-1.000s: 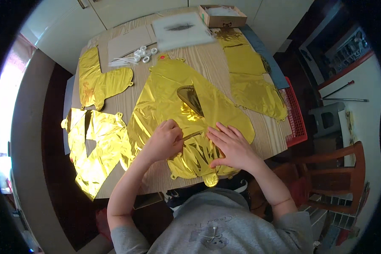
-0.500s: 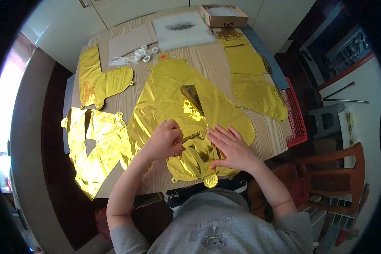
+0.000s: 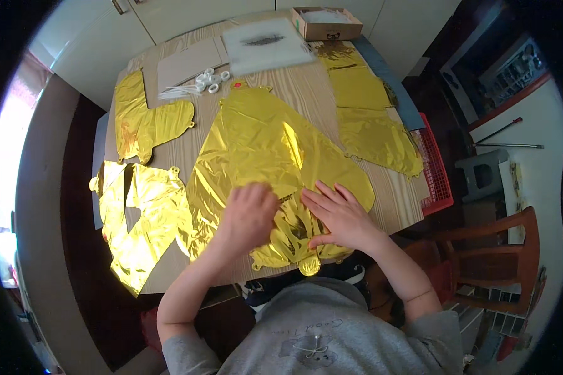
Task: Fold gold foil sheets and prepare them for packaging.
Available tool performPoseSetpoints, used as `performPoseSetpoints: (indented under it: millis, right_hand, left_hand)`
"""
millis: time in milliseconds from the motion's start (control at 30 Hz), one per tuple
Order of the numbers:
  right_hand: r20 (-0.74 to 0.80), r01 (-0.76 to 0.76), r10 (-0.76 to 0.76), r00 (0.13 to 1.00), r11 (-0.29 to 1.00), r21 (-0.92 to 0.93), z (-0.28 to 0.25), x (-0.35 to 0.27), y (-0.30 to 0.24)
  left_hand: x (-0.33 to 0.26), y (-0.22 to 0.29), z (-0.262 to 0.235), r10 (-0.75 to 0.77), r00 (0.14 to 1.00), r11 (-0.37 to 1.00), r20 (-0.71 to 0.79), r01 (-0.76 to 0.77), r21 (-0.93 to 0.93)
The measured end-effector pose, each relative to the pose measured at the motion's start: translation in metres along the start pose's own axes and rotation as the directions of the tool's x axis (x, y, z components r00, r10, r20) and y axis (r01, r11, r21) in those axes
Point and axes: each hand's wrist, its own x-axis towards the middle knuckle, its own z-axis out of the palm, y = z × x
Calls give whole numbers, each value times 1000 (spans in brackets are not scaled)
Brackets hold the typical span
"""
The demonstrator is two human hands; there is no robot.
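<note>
A large, flat gold foil balloon (image 3: 250,140) lies across the middle of the table, its near part creased and folded over. My right hand (image 3: 341,219) rests flat on this near part, fingers spread. To its left, my left hand (image 3: 249,215) is closed over the foil and slightly smeared by motion. Whatever its fingers hold is hidden. Below my hands, a small rounded foil tab (image 3: 309,265) sticks out at the table's near edge.
More flat gold foil balloons lie at the far left (image 3: 130,122), near left (image 3: 159,219) and right (image 3: 360,90). Farther back are white ribbon rolls (image 3: 214,87), white sticks (image 3: 178,92), a translucent sheet (image 3: 247,59) and a cardboard box (image 3: 326,30). A red basket (image 3: 436,165) and wooden chair (image 3: 527,250) stand right.
My left hand has moved slightly up and right over the foil. The dark reflection in the balloon's middle has given way to a narrow bright crease. My right hand has barely moved.
</note>
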Motion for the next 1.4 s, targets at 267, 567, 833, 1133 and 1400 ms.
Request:
performPoseSetpoints:
  millis: [267,567,833,1133,1400]
  right_hand:
    - [47,13,-10,999,998,-64,-6,7,2]
    - [50,27,-24,998,997,-67,-6,9,4]
    - [10,22,-22,1000,1000,17,-4,8,7]
    - [10,22,-22,1000,998,56,-7,3,8]
    - [-2,-182,183,983,981,64,-3,-75,-5]
  left_hand:
    - [-20,53,23,161,982,976,96,-144,-162]
    - [-16,50,21,95,984,991,150,-79,-112]
    - [-7,45,27,-6,987,999,163,-2,47]
    - [3,46,24,-96,985,994,143,87,67]
    - [3,46,25,-104,985,995,140,104,11]
